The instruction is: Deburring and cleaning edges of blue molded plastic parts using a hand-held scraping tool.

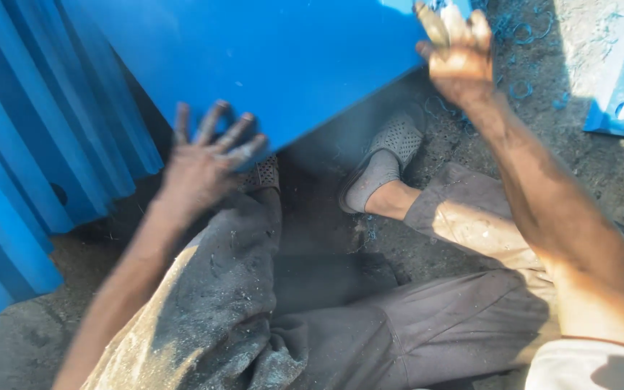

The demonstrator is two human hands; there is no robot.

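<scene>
Dusty concrete floor (471, 245), blue shavings (521, 87), 2 hands gripping blue panel (269, 58), left (207, 162) blurred, probably flat, right (456, 54) clasping edge.

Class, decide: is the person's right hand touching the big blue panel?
Touching. The head view shows the right hand with fingers curled over the blue panel's upper edge.

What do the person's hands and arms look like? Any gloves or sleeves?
No gloves. Both the left hand and right hand are bare and smeared with dark grime and dust. The forearms are bare too; a pale sleeve edge shows at the right upper arm.
</scene>
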